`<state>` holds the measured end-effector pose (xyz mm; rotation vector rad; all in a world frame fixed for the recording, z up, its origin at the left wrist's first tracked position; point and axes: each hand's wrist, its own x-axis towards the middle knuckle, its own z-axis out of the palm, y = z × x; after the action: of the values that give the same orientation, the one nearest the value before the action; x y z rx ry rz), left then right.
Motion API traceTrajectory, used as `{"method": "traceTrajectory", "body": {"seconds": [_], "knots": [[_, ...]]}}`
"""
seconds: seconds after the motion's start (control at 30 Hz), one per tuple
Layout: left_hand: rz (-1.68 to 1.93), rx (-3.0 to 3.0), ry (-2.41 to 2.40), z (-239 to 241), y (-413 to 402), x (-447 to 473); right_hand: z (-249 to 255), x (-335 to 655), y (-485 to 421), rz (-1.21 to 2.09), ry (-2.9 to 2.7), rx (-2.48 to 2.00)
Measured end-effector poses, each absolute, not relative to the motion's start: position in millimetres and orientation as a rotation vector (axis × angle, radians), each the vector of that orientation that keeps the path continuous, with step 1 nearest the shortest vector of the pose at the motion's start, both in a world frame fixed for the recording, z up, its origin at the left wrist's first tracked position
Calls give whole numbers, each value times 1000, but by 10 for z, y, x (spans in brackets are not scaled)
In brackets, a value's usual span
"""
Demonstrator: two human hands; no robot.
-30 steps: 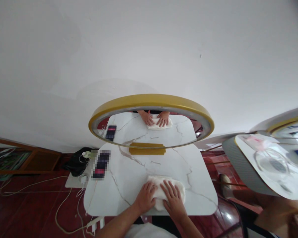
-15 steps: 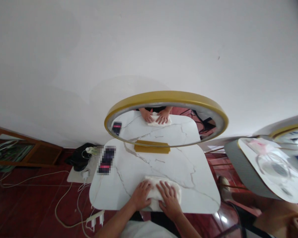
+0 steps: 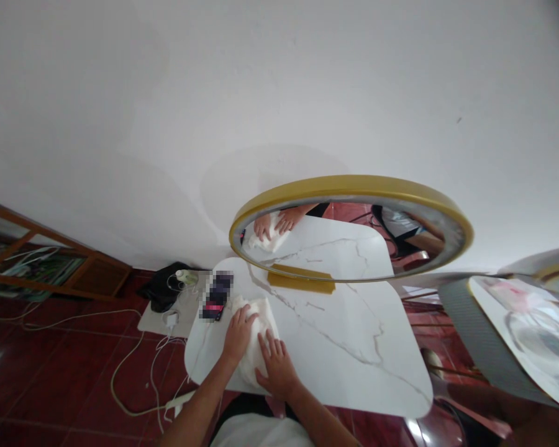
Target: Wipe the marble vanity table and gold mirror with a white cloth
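Observation:
A folded white cloth (image 3: 266, 315) lies slantwise on the left part of a white marbled tabletop (image 3: 335, 360). Flat on its left side rests my left hand (image 3: 237, 332), fingers stretched forward. My right hand (image 3: 278, 367) presses on its right side with the fingers spread. Both palms bear down on the fabric, and neither hand is closed around it. Just left of the cloth's far end is a dark, pixelated object (image 3: 217, 295) with a pink patch.
A gold-framed mirror (image 3: 349, 186) on a gold base (image 3: 300, 279) stands at the table's back, against the wall. White cables (image 3: 153, 366) and a power strip (image 3: 179, 400) are at the left. Another table (image 3: 517, 316) and a person's leg (image 3: 494, 403) are at the right.
Both hands have slid left with the cloth, from the front middle to the table's left part. The cloth has turned from crosswise to slanting away from me. The camera view has shifted left.

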<state>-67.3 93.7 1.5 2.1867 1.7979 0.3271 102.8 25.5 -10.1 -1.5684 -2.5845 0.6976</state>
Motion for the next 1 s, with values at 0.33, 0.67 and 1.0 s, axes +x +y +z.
{"method": "traceTrajectory", "body": {"seconds": [0.33,0.67,1.0], "knots": [[513,2035,1735,8,772,-535,-216,920,220,535,-2582,-1547],[473,2066,1679,-45,1624,-718,-140,534,975,574,-2507,-1676],[530,1979,1649,-1,1917,-721,-128,424,1236,631,-2453,-1736]]}}
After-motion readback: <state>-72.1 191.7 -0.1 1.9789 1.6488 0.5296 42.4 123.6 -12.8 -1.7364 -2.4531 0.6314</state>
